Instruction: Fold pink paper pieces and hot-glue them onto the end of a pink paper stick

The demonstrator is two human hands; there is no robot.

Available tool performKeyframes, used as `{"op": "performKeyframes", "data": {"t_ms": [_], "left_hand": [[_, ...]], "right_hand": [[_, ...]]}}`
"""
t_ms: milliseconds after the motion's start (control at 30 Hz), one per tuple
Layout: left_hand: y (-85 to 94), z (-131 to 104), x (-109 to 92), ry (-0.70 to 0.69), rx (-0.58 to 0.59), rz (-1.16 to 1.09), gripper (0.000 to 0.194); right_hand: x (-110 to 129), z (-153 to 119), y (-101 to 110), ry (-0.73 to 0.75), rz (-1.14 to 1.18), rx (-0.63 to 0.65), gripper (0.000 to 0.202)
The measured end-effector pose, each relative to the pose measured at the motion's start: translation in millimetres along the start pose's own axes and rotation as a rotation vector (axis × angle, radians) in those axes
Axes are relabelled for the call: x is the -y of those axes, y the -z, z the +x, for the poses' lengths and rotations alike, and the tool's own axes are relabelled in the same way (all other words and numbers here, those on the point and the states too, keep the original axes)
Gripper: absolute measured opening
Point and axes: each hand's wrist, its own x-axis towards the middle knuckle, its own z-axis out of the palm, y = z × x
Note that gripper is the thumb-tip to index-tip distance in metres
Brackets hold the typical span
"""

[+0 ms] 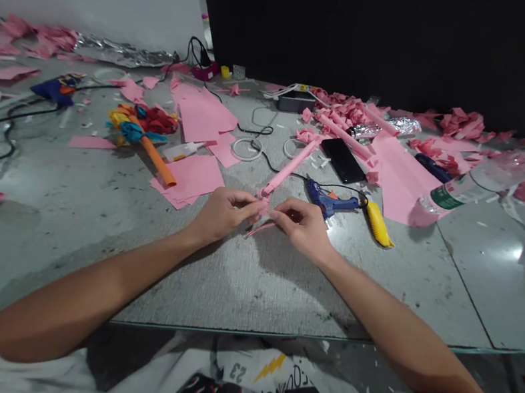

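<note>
A long pink rolled paper tube [288, 168] lies slanted on the grey table [247, 282], its far end topped by a pink paper flower. My left hand [225, 213] pinches the tube's near end from the left. My right hand [302, 225] meets it from the right, fingers closed on a thin pink paper strip at that same end. Both hands rest low over the table's middle, fingertips almost touching.
A blue glue gun [331, 201] and a yellow cutter [378, 224] lie just right of my hands. A black phone [343, 160], pink paper sheets [192, 177], an orange tube with coloured paper [145, 128], a plastic bottle [478, 184], tape rings and black cables surround them.
</note>
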Motion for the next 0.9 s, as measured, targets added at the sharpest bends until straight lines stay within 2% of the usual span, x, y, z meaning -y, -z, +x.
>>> {"op": "performKeyframes", "data": {"t_ms": [167, 400, 600, 900], "left_hand": [[2.6, 1.8, -1.0, 0.042, -0.008, -0.031, 0.030], [3.7, 2.3, -3.1, 0.044, 0.016, -0.080, 0.029], [6.2, 4.4, 0.3, 0.042, 0.012, -0.124, 0.031], [4.7, 5.6, 1.5, 0.043, 0.060, -0.146, 0.029]], "right_hand": [[-2.8, 3.7, 3.6, -0.064, 0.071, -0.014, 0.026], [-2.7, 2.5, 1.8, -0.067, 0.113, -0.022, 0.029], [-4.8, 5.9, 7.1, -0.075, 0.134, -0.098, 0.025], [0.2, 1.8, 3.3, 0.088, -0.030, 0.064, 0.015]]}}
